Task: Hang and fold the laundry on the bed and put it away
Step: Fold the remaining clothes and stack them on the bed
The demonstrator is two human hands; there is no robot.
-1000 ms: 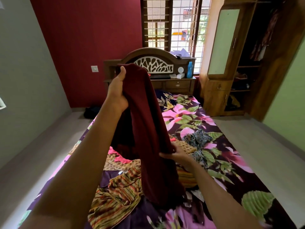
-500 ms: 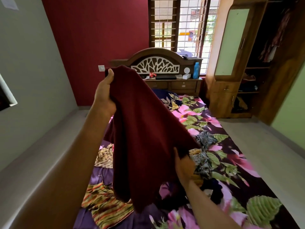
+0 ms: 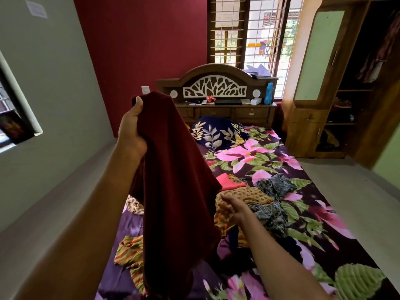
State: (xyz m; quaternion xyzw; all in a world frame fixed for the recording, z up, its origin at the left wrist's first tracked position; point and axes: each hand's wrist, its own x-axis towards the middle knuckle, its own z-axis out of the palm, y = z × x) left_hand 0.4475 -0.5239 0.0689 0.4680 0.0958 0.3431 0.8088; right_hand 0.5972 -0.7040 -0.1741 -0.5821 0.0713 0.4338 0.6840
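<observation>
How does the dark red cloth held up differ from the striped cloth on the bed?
The dark red cloth is one plain colour; the striped cloth has orange, green and yellow bands. The dark red cloth hangs in the air, gripped at its top by the left hand; the striped cloth lies crumpled on the bed, partly hidden behind it. Both are unfolded.

A dark maroon garment (image 3: 173, 180) hangs lengthwise above the bed's (image 3: 324, 215) left side; crumpled patterned clothes (image 3: 259, 198) lie mid-bed.

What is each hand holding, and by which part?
The left hand grips the maroon cloth by its top end; the right hand holds nothing.
</observation>
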